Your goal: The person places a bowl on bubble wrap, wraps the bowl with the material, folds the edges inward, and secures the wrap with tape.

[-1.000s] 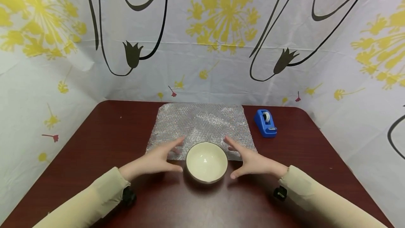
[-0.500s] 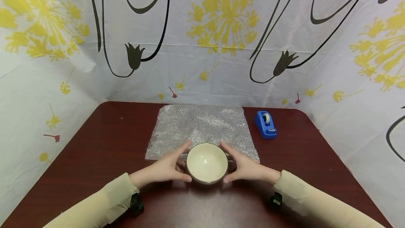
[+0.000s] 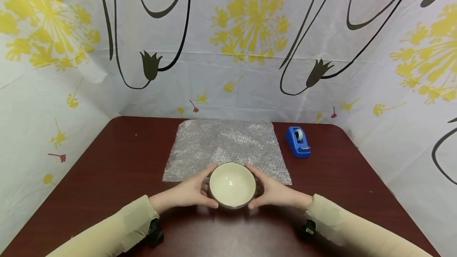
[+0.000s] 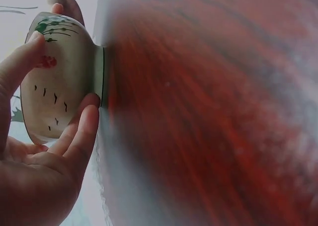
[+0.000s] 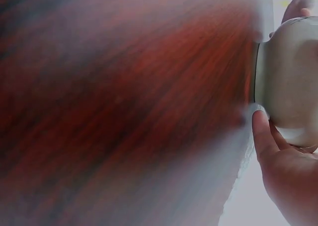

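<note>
A cream bowl [image 3: 232, 185] with a thin dark rim stands upright on the table at the near edge of the bubble wrap. My left hand [image 3: 194, 190] grips its left side, thumb at the front and fingers round the back. From the other side my right hand [image 3: 273, 192] holds it the same way. In the left wrist view the outer wall of the bowl [image 4: 59, 77] shows painted green leaves, a red flower and small dark strokes, above a narrow foot. The right wrist view has fingertips [image 5: 260, 121] close to the bowl's foot.
A sheet of bubble wrap [image 3: 228, 140] lies flat behind the bowl on the dark red-brown table [image 3: 139, 146]. A blue tape dispenser [image 3: 298, 142] stands to its right. A white cloth [image 3: 200, 70] with yellow flowers and dark stems hangs behind and at the sides.
Both hands have come inward from either side, from apart from the bowl to gripping it. The bowl stays in about the same place.
</note>
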The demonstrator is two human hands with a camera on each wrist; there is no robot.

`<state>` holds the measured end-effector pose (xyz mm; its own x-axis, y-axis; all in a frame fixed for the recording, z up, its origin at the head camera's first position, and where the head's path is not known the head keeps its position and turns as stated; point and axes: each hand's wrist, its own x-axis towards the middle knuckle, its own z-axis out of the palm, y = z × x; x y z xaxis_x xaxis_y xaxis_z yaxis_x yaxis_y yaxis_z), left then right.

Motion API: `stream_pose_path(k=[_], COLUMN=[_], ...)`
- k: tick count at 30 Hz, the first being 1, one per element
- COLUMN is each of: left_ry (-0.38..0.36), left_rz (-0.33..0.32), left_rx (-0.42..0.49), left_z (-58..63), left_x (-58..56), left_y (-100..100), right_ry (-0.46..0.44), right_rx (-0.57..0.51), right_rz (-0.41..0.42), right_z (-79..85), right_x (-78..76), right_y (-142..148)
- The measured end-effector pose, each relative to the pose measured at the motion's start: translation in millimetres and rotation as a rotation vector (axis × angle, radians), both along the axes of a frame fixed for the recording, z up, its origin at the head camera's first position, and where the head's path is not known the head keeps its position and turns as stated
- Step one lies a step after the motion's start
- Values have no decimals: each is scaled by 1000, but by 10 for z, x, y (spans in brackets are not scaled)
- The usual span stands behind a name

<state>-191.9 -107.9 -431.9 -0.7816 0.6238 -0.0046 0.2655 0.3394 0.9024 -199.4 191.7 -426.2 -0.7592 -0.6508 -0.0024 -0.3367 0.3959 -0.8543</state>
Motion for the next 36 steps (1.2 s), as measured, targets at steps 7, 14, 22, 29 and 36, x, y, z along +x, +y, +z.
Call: stream_pose_path(k=[7,14,22,29,36], left_ry=[-58,-90,-92,-89,-52], left_rz=[-24,-33,-50,-34,-16], left_rx=[47,83,89,64,37], left_z=[13,-7,11,21,32], left_x=[-15,-21,-42,-42,-38], left_y=[20,39,42,45,59], right_ry=[-8,2,-7,-3,7], right_rx=[22,39,49,47,48], right_rz=[-16,-39,-60,-54,-54], right_z=[6,8,31,31,60], right_x=[9,22,-2,-21,-16], right_y=[-20,-31,-43,-45,-24])
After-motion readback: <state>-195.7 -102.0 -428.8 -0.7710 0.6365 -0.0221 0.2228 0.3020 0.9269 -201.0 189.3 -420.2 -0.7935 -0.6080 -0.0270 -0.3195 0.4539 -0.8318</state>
